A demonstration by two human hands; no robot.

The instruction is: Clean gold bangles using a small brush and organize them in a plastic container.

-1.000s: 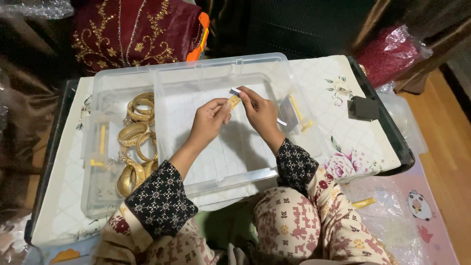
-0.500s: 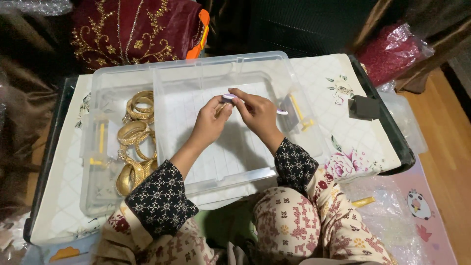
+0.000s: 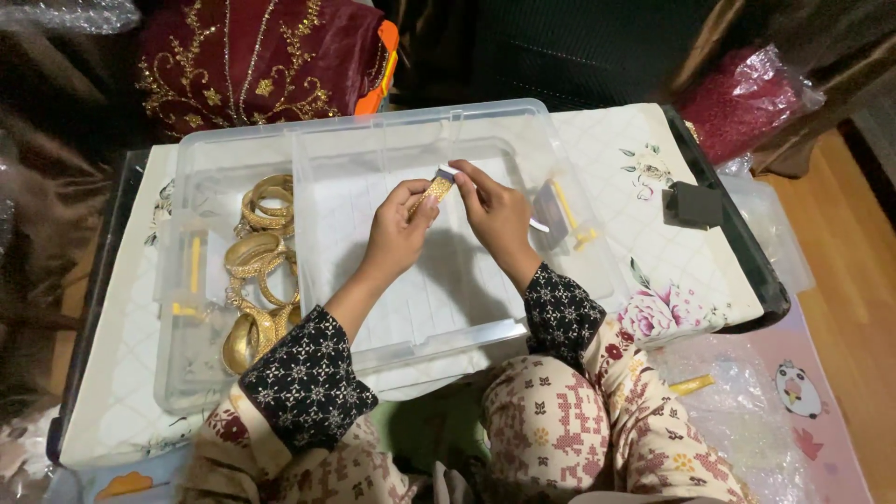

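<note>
**Gold strip pinched between both hands over the clear lid**

Gold and narrow, a small glittering strip point(image 3: 431, 193) is held in the head view above the clear plastic lid point(image 3: 420, 280), tilted, with a pale tip at its upper end. The left hand point(image 3: 397, 233) is closed on its lower part; the right hand point(image 3: 495, 210) is pinched on the upper end. A light, steady pinch is judged best, so the strip is not bent. Gold bangles point(image 3: 257, 271) are stacked in the clear box point(image 3: 191, 373) at the left.
</note>
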